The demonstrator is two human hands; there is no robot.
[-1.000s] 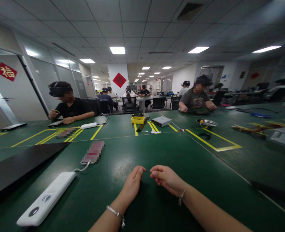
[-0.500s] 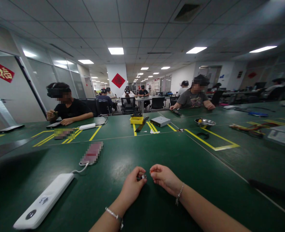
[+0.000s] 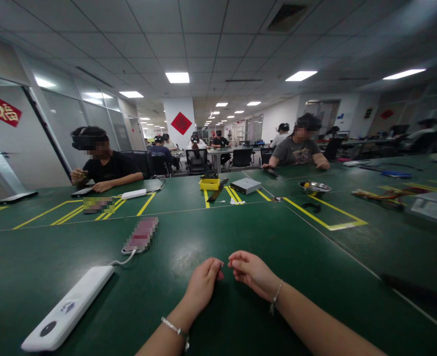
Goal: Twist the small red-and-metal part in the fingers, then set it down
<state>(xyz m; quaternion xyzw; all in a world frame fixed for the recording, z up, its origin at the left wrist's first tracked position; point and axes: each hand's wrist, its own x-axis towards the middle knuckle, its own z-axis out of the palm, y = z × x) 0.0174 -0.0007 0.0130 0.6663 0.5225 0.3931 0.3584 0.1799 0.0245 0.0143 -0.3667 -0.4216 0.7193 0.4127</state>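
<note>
Close together over the green table (image 3: 173, 242), my two hands nearly meet at the fingertips, a narrow gap between them. My left hand (image 3: 202, 283) is closed, its thumb pressed along the bent fingers. What it holds is hidden now; a small silvery piece showed in it a moment earlier. On the other side, my right hand (image 3: 253, 274) pinches thumb against index finger, with the other fingers curled. A tiny reddish spot is at its fingertips, too small to name. A bracelet is on each wrist.
To the left lie a white power bank (image 3: 70, 306) and a phone (image 3: 142, 235) joined by a cable. Further back are a yellow box (image 3: 209, 184), a grey metal box (image 3: 245, 186) and a steel bowl (image 3: 315, 187). Two people sit across the table.
My left hand has turned and its thumb has come up over the fingers, covering the small silvery piece. My right hand has barely moved.
</note>
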